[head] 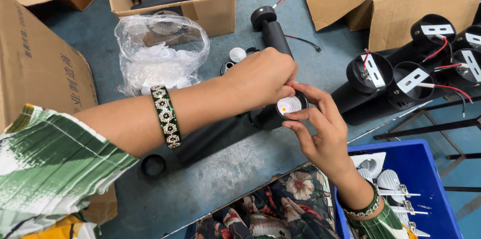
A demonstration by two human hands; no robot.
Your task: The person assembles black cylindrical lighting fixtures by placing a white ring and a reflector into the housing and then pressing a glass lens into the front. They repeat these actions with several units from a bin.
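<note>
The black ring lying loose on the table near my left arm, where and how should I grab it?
Probably pinch the black ring across its rim, coming straight down from above: it lies flat on the table, hole up, with bare surface all round, below the left hand.

Cardboard boxes (210,11), plastic bag (160,54), blue bin (426,169).

Evenly and brightly lit from overhead, soft and diffuse, with no hard-edged shadows. Only a faint dark patch under the left forearm on the blue-grey table (240,164). Mild glare on the crinkled clear plastic bag (160,51) at far left and on the white brackets of the black lamp housings (401,76) at far right. Sharp at the centre; slightly soft on the striped sleeve (45,169) at near left. Slight wide-angle stretch toward the edges
</note>
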